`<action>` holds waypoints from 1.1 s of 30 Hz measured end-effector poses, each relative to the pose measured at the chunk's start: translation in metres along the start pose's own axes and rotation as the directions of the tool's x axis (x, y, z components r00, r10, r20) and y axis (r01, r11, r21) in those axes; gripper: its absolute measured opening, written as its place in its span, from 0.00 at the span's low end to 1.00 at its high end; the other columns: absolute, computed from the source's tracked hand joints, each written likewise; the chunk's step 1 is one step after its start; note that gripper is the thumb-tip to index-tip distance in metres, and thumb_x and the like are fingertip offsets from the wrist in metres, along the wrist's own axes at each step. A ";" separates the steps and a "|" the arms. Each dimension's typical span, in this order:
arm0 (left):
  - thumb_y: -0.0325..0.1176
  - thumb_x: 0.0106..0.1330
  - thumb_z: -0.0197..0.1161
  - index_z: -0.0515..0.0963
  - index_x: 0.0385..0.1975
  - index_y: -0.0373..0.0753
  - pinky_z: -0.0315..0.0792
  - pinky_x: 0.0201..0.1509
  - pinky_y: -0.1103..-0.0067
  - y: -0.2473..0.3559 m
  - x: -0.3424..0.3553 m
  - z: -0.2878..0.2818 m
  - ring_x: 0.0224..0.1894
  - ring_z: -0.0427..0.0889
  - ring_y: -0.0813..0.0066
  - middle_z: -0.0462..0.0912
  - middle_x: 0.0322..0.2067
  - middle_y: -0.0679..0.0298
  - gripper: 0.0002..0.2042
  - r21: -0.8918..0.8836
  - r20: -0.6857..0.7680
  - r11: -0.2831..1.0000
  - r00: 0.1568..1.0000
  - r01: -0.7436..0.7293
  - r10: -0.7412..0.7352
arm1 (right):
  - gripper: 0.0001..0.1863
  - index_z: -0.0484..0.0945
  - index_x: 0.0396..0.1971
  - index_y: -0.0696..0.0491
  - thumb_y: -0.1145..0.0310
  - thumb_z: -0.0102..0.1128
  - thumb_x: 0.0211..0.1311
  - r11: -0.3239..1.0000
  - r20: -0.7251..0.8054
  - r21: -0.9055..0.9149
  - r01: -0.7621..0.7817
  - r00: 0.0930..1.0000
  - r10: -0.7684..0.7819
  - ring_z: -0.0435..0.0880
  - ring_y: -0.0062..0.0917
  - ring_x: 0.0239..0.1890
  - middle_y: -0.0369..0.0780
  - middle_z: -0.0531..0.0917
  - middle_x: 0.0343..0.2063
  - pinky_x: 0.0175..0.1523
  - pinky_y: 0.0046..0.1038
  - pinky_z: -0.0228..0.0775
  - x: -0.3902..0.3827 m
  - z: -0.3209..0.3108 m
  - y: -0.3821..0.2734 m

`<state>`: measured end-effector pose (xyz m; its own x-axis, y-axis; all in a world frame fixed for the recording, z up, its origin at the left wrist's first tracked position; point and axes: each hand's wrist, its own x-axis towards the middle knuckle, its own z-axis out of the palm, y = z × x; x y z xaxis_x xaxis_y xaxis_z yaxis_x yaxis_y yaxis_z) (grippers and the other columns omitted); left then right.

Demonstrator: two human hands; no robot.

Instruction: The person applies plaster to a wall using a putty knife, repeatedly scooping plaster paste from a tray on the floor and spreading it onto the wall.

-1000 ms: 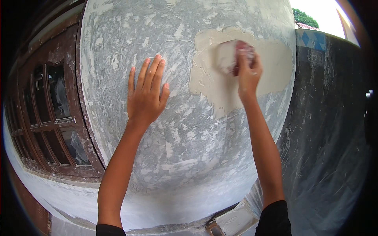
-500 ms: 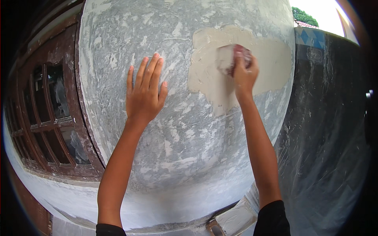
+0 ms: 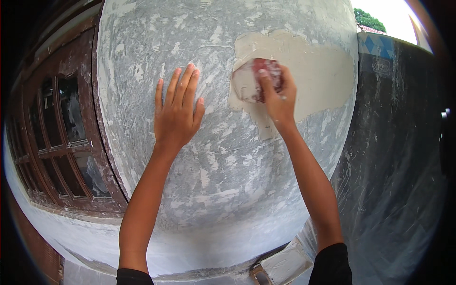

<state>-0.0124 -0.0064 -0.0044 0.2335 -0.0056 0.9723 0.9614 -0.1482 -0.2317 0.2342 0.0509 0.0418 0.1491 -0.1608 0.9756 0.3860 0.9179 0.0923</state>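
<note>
My left hand (image 3: 177, 112) lies on the mottled grey-and-white wall (image 3: 171, 194) with its fingers stretched out and holding nothing. My right hand (image 3: 280, 102) grips a flat scraper (image 3: 247, 84) with a red part and a pale, smeared blade, blurred slightly by motion. The scraper is against the left part of an irregular beige patch of smoothed putty (image 3: 323, 76) on the wall. My right fingertips wrap round the red part, and the patch behind the tool is partly hidden.
A dark wooden window (image 3: 61, 142) with small panes stands at the left. A dark, plastic-covered surface (image 3: 389, 156) with a blue patterned band is at the right. A putty-smeared board (image 3: 285, 263) lies low at the bottom right. A tree (image 3: 368, 19) shows above.
My right hand and the scraper have moved left and down across the beige patch, to its left edge. My left hand stays in almost the same place on the wall.
</note>
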 end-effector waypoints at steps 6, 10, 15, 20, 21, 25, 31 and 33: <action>0.41 0.72 0.51 0.61 0.72 0.49 0.44 0.80 0.58 -0.003 -0.002 0.000 0.76 0.56 0.69 0.61 0.73 0.69 0.28 0.004 -0.001 1.000 1.000 0.002 -0.002 | 0.16 0.78 0.48 0.60 0.65 0.64 0.68 0.795 -0.215 0.279 -0.539 0.772 0.599 0.86 0.26 0.33 0.40 0.85 0.33 0.37 0.24 0.77 0.035 -0.002 -0.029; 0.41 0.72 0.50 0.61 0.73 0.50 0.44 0.80 0.58 -0.002 -0.002 0.000 0.76 0.56 0.69 0.61 0.73 0.70 0.27 0.005 0.009 1.000 1.000 0.007 -0.007 | 0.12 0.77 0.44 0.60 0.66 0.61 0.70 0.977 0.058 -0.205 0.065 0.997 -0.054 0.85 0.24 0.31 0.40 0.84 0.32 0.34 0.25 0.77 0.021 0.004 -0.014; 0.41 0.72 0.49 0.61 0.73 0.49 0.44 0.80 0.58 -0.003 -0.004 0.000 0.76 0.56 0.69 0.61 0.73 0.70 0.27 0.010 0.008 1.000 1.000 0.009 -0.009 | 0.14 0.77 0.46 0.60 0.66 0.62 0.69 0.859 -0.073 0.197 -0.472 0.867 0.493 0.83 0.22 0.31 0.39 0.84 0.31 0.35 0.25 0.75 0.014 -0.011 -0.033; 0.40 0.72 0.49 0.61 0.73 0.49 0.43 0.80 0.58 -0.001 -0.004 0.000 0.76 0.56 0.69 0.61 0.73 0.69 0.28 0.004 0.007 1.000 1.000 0.004 -0.004 | 0.13 0.78 0.45 0.58 0.65 0.62 0.70 0.914 -0.041 -0.028 -0.405 0.914 0.404 0.80 0.17 0.26 0.37 0.82 0.30 0.28 0.21 0.72 -0.001 -0.018 -0.012; 0.40 0.72 0.49 0.61 0.73 0.49 0.44 0.80 0.58 -0.001 -0.004 0.000 0.76 0.56 0.68 0.61 0.73 0.69 0.27 0.005 0.004 1.000 1.000 0.001 -0.001 | 0.11 0.78 0.44 0.58 0.66 0.62 0.70 0.831 -0.170 0.150 -0.535 0.814 0.555 0.80 0.17 0.26 0.37 0.81 0.29 0.24 0.20 0.70 0.008 -0.025 -0.011; 0.41 0.73 0.49 0.61 0.73 0.49 0.44 0.80 0.58 -0.003 -0.007 0.001 0.76 0.56 0.68 0.62 0.73 0.69 0.27 0.018 0.007 1.000 1.000 0.006 -0.006 | 0.11 0.77 0.44 0.59 0.66 0.60 0.71 0.839 -0.112 0.252 -0.481 0.847 0.519 0.82 0.19 0.25 0.39 0.82 0.30 0.24 0.22 0.72 -0.005 -0.024 -0.029; 0.41 0.73 0.48 0.61 0.73 0.49 0.44 0.79 0.57 -0.001 -0.008 -0.001 0.76 0.56 0.68 0.62 0.73 0.69 0.27 0.019 0.009 1.000 1.000 0.003 -0.003 | 0.13 0.77 0.45 0.59 0.65 0.61 0.71 0.846 -0.161 0.130 -0.517 0.831 0.533 0.83 0.21 0.33 0.42 0.83 0.36 0.33 0.23 0.76 -0.004 -0.033 -0.013; 0.41 0.73 0.48 0.61 0.73 0.49 0.44 0.80 0.57 0.001 -0.009 0.002 0.76 0.56 0.68 0.62 0.73 0.69 0.27 0.023 0.005 1.000 1.000 0.004 -0.004 | 0.12 0.78 0.43 0.59 0.65 0.62 0.70 0.831 -0.309 0.291 -0.475 0.775 0.551 0.84 0.23 0.35 0.42 0.83 0.36 0.38 0.25 0.77 -0.005 -0.036 -0.010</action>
<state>-0.0137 -0.0043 -0.0136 0.2299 -0.0002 0.9732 0.9655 -0.1252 -0.2281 0.2627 0.0296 0.0286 0.6093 0.2691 0.7459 -0.0151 0.9444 -0.3285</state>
